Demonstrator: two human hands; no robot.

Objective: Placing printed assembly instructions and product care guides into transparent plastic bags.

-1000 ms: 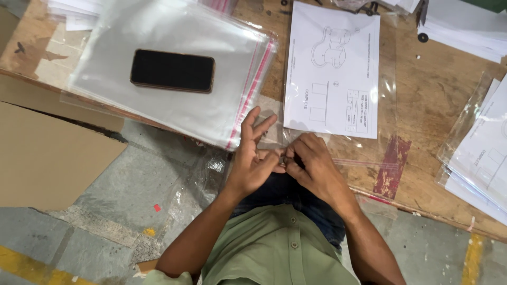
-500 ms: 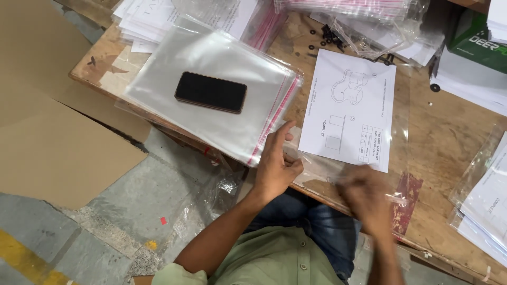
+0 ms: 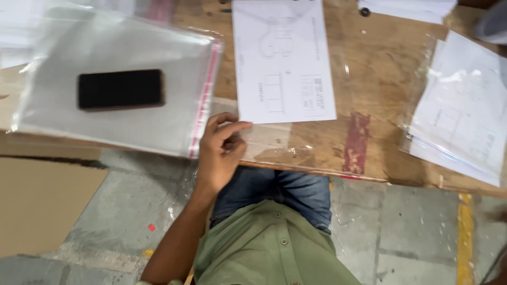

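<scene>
Head view, left hand: My left hand [image 3: 221,150] sat at the near edge of the bench [image 3: 369,79], fingers curled and thumb drawn in. It rested on a clear plastic sleeve [image 3: 264,140] that lay flat there, and I judged it was pinching or pinning that film, though I could not tell which.

Head view, right hand: I could not see it anywhere in the frame.

Head view, printed sheet: A white sheet with a line drawing [image 3: 282,60] lay just above the hand, its lower corner beside my fingertips. Its lower edge seemed to lie over the clear sleeve, likely so the two stayed lined up.

Head view, bag stack: A stack of clear bags with red strips [image 3: 121,84] lay left of the hand, partly overhanging the bench edge.

Head view, phone: A dark phone [image 3: 120,89] lay flat on the stack; I took it as a weight to keep the slippery bags from sliding.

Head view, far right: More sheets in plastic [image 3: 462,113] lay well apart from the hand.

Head view, floor: Flat cardboard [image 3: 42,206] lay below the bench, on the left.
</scene>
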